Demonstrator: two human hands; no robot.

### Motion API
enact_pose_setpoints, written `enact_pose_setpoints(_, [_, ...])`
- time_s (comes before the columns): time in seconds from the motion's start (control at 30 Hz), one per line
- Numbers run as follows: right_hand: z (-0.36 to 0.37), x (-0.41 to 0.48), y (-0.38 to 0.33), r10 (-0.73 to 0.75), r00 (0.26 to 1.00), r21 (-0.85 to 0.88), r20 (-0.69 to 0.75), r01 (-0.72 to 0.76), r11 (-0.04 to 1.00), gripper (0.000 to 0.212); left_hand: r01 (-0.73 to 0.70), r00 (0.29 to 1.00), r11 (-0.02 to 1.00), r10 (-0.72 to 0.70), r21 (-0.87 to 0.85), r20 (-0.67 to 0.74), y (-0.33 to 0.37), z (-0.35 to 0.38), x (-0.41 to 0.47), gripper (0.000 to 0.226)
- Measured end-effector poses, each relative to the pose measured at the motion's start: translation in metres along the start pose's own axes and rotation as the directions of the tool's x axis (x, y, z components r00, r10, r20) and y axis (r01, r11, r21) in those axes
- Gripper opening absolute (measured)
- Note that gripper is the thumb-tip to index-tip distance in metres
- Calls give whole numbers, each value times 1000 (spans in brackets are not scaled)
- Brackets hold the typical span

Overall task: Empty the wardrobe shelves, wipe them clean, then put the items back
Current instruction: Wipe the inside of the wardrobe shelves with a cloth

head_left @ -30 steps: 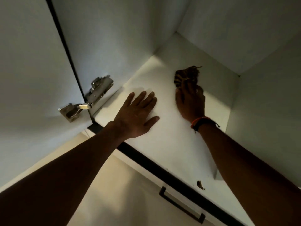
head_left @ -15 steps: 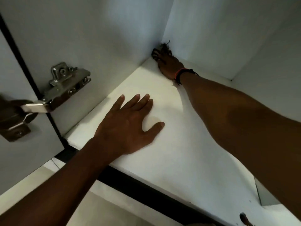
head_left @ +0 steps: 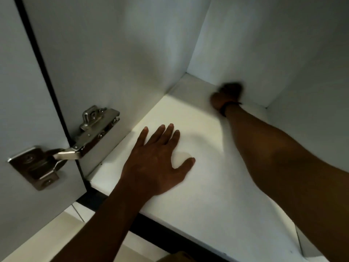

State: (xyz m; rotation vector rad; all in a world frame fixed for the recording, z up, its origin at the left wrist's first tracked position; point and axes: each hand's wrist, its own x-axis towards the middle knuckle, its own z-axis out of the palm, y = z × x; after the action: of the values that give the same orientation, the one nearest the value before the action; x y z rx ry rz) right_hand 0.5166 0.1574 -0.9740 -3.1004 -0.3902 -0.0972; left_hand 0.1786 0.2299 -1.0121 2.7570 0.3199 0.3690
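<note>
Shelf (head_left: 207, 195) is bearing my left hand (head_left: 156, 161), lying flat with fingers spread. My right hand (head_left: 225, 98) is reaching the back wall (head_left: 245, 53); it is blurred, so I cannot tell its grip. Risk: leaning this far in, I am likely missing corners, or bumping the hinge (head_left: 98, 133).

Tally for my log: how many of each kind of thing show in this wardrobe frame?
White wardrobe shelf: 1
Bare hands: 2 (left hand flat on it, right hand blurred at the back)
Silver metal door hinge: 1
Dark wristband: 1
Total: 5
</note>
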Motion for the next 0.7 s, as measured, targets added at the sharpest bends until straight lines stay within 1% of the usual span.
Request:
enact_pose_setpoints(0.03, [2, -6, -41, -164, 986, 13, -30, 165, 986, 72, 0, 1000, 1000, 0, 6, 4, -2, 0, 0, 85])
enact_pose_setpoints(0.07, [8, -10, -77, -273, 962, -4, -5, 273, 962, 80, 1, 1000, 1000, -1, 7, 10, -4, 1, -1, 85])
enact_pose_setpoints(0.1, [12, -23, -106, -287, 958, -3, 6, 287, 958, 83, 3, 1000, 1000, -3, 8, 22, -5, 2, -1, 85])
enact_pose_setpoints(0.13, [17, -31, -124, -291, 957, 43, -3, 291, 956, 80, 2, 999, 1000, -2, 12, 38, -6, 0, -1, 85])
enact_pose_setpoints(0.17, [20, -40, -131, -297, 954, 62, -40, 299, 952, 78, 2, 999, 1000, -3, 11, 48, -7, 0, -1, 85])
enact_pose_setpoints(0.2, [16, -49, -123, -350, 936, 67, -21, 351, 934, 76, 0, 998, 1000, -1, 15, 56, -6, -2, -1, 86])
enact_pose_setpoints(0.27, [14, -52, -81, -425, 905, 9, 10, 425, 905, 76, -8, 998, 1000, 7, 16, 59, -6, -4, 0, 87])
enact_pose_setpoints(0.3, [9, -53, -53, -362, 932, -26, 5, 362, 932, 79, -8, 999, 1000, 7, 16, 45, -6, -6, 0, 89])
enact_pose_setpoints(0.33, [10, -50, -23, -230, 973, -62, 1, 230, 971, 84, -6, 999, 1000, 6, 13, 33, -6, -6, 0, 91])
enact_pose_setpoints(0.37, [6, -58, 12, -54, 998, -85, 34, 57, 995, 89, -15, 999, 1000, 14, 13, 31, -3, -7, -2, 93])
enact_pose_setpoints(0.4, [6, -66, 44, 66, 996, -93, 59, -61, 994, 92, -20, 999, 1000, 20, 15, 31, -1, -7, -3, 94])
enact_pose_setpoints(0.43, [7, -71, 74, 121, 987, -127, 106, -107, 986, 89, -19, 999, 1000, 19, 12, 28, 1, -7, -5, 95])
enact_pose_setpoints(0.47, [9, -75, 98, 141, 983, -163, 122, -120, 979, 79, -16, 1000, 1000, 16, 6, 27, 1, -9, -7, 95])
enact_pose_setpoints(0.5, [9, -77, 111, 125, 980, -196, 152, -95, 976, 71, -18, 1000, 1000, 17, 5, 25, 1, -7, -8, 94])
enact_pose_setpoints(0.53, [4, -82, 115, 146, 975, -204, 171, -110, 973, 72, -29, 999, 999, 29, 15, 14, 1, -8, -9, 92])
enact_pose_setpoints(0.6, [-1, -92, 95, 209, 973, -139, 100, -194, 971, 82, -81, 997, 995, 81, 56, -6, 2, -11, -11, 87])
enact_pose_setpoints(0.63, [-2, -101, 76, 196, 978, -121, 76, -186, 975, 84, -111, 994, 990, 110, 89, 16, 4, -17, -15, 87])
enact_pose_setpoints(0.67, [4, -109, 54, 107, 994, -81, 32, -104, 991, 86, -149, 988, 978, 140, 143, 67, 4, -24, -17, 90])
enact_pose_setpoints(0.7, [6, -122, 26, -63, 998, -47, -13, 63, 997, 88, -183, 979, 960, 159, 214, 126, 5, -34, -23, 94])
